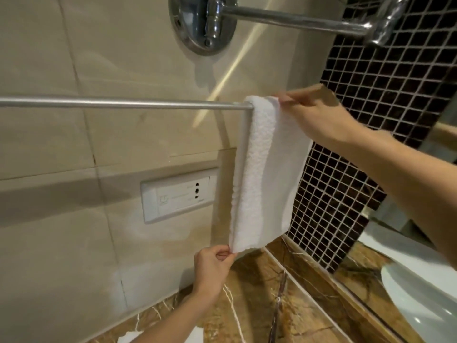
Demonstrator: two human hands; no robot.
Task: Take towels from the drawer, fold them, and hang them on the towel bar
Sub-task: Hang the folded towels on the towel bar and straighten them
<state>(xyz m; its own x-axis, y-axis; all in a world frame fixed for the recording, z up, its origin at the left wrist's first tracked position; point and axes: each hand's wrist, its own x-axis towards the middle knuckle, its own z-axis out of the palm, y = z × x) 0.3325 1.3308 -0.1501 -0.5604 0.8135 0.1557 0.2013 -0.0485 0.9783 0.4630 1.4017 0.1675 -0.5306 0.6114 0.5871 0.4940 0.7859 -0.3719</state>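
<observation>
Towel [262, 169], white, folded to a narrow strip, is draped over the bar [123, 104] at its right end. The bar's tip is hidden under the fold. The bar runs left-right and the towel's long axis hangs straight down across it, with the lower hem just above the counter [259, 305]. The near flap faces the camera, and a sliver of the far flap shows along its left edge. Left hand [212, 266] is directly under the towel, thumb and curled fingers pinching the lower left corner. Right hand [319, 115] is up at bar height on the towel's right side, its fingertips at the top right edge of the fold. Cannot tell whether they nip the cloth or only steady it. So the cloth lies up from the left fingers and left of the right fingers, each hand at one end of the strip. Judged step: hanging is nearly done and the strip is being squared. A downward tug from the left hand would likely smooth the near flap, while the right hand is better placed to stop the fold sliding off the bar end. Risk: the towel sits very close to that end. Socket plate [178, 195] on the wall to the left, dark mosaic [371, 95] to the right.
</observation>
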